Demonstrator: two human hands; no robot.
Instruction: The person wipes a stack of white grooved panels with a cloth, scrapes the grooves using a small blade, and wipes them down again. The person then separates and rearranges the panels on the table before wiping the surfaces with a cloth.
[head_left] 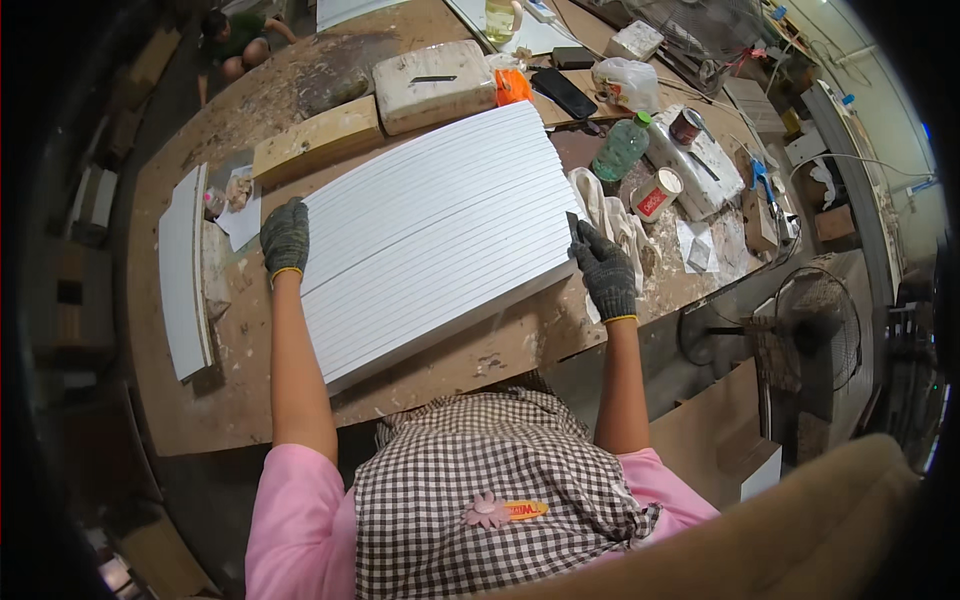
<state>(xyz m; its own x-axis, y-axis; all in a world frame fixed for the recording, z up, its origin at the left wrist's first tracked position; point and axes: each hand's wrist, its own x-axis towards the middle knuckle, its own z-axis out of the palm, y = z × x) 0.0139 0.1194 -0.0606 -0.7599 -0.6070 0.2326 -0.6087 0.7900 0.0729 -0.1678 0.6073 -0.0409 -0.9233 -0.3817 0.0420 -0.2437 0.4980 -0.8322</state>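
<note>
- Workshop floor surrounds my stained brown worktop (490, 362), where a white block of narrow strips (430, 220) lies aslant, directly between my two gloved hands.
- My left hand (287, 240) rests against the white block's left edge, fingers pointing away from me; whether it grips or only presses, I cannot tell.
- My right hand (605, 268), at the white block's right edge, grasps a small dark flat tool (572, 228); I cannot tell whether the tool touches the strips.
- Left of the white block stands a long white panel (182, 270), well apart from its strips.
- Beyond the white block sit a yellowish wooden block (318, 140) and a pale wrapped bundle (435, 88).
- Right of the white block are a crumpled cloth (608, 218), a green-capped bottle (622, 150) and a white tub (657, 195).
- Far beyond the white block, to its left, another person (232, 45) is low to the floor.
</note>
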